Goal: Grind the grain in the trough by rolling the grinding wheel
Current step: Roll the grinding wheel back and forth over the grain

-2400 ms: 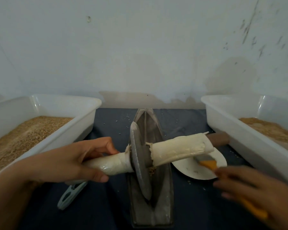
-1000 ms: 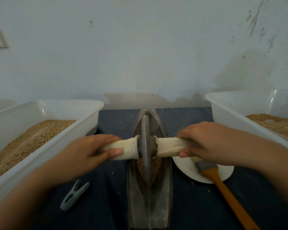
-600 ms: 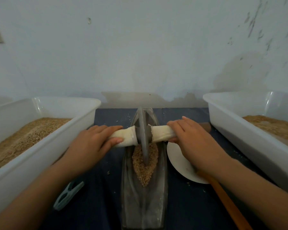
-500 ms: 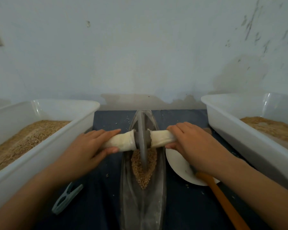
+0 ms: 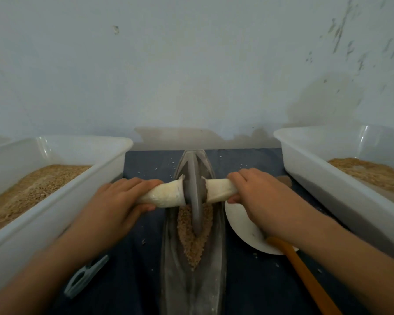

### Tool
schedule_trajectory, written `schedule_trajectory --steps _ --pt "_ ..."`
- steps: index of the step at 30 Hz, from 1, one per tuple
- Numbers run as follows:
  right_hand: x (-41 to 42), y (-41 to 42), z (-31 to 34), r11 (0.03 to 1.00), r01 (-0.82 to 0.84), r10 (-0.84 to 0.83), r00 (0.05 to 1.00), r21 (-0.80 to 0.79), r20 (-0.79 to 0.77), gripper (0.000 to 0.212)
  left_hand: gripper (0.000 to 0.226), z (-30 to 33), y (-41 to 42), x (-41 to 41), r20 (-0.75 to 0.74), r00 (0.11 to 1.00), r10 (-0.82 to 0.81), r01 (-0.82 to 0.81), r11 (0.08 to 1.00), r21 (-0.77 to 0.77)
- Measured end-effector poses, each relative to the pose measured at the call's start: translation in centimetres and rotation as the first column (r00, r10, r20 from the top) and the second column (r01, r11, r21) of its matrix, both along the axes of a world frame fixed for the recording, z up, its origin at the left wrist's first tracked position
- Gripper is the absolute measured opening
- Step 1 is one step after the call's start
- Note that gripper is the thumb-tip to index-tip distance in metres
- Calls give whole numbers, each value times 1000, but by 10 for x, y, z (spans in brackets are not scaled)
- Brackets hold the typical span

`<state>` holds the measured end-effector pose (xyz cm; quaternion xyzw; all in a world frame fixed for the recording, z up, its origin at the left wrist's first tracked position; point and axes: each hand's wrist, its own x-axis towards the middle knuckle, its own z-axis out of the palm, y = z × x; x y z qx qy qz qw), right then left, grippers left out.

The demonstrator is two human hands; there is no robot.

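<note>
The left hand [image 5: 116,201] grips the left half of the cloth-wrapped axle [image 5: 166,196], its fingers curled over the top and the thumb tucked beneath. The right hand [image 5: 257,192] grips the right half in the same way, fingers folded over the wrapping and the thumb tip showing under it. Between the two hands stands the grinding wheel [image 5: 195,196], a grey disc set upright on edge, its lower rim sunk into the grain [image 5: 191,242] that lies heaped in the boat-shaped metal trough [image 5: 175,280]. The wheel sits in the far half of the trough, and most of the grain trails from it toward the person, tapering to a point. The trough rests lengthwise on a dark blue cloth [image 5: 132,280] sprinkled with stray kernels. A white tub [image 5: 105,164] holding grain stands just left of it, and a second white tub [image 5: 305,160] with brown meal stands to the right. Under the right wrist lies a white plate [image 5: 243,228], with an orange handle [image 5: 305,276] resting across its near edge; its head is hidden, so it may be a brush. A grey clothes peg [image 5: 84,278] lies by the left forearm.
</note>
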<state>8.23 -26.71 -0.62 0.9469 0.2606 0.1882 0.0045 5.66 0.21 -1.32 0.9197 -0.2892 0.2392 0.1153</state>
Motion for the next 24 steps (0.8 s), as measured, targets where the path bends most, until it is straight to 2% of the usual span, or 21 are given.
schedule_trajectory --steps 2,5,7,10,12,13,15,18,20,22,24 --pt "4 0 -7 1000 14 -14 998 3 55 35 42 -2 -3 3 34 999 38 -38 999 6" --pt "0 -1 -2 1000 4 -4 1000 -26 18 36 41 2 1 2 -47 999 -15 12 998 -54" --pt "-8 -2 8 997 -29 26 999 -66 -42 31 44 6 12 -1 -211 976 -56 29 991 -130" --pt "-26 -3 27 990 -93 78 986 -101 -146 30 51 17 29 -9 -521 839 -158 68 980 -188" --pt "-35 -6 35 986 -119 97 980 -117 -174 35 52 22 33 -15 -593 778 -206 107 974 -198" --pt "-37 -6 38 985 -121 97 978 -119 -185 35 51 22 33 -16 -590 780 -210 110 973 -202" --pt "-33 -6 35 988 -107 83 975 -108 -205 33 50 19 28 -14 -496 850 -175 94 978 -184" --pt "-13 -1 20 998 -37 30 988 -46 -154 31 44 6 11 -6 -210 976 -62 36 992 -122" --pt "-1 -1 8 1000 10 -10 999 -8 -33 37 45 -3 0 1 -31 999 34 -35 998 -56" --pt "5 -2 1 999 35 -35 999 -16 30 42 47 -4 -5 5 -5 996 85 -85 996 -37" --pt "5 -3 2 999 17 -16 1000 -38 13 41 48 -1 -3 5 -44 997 60 -63 997 -50"
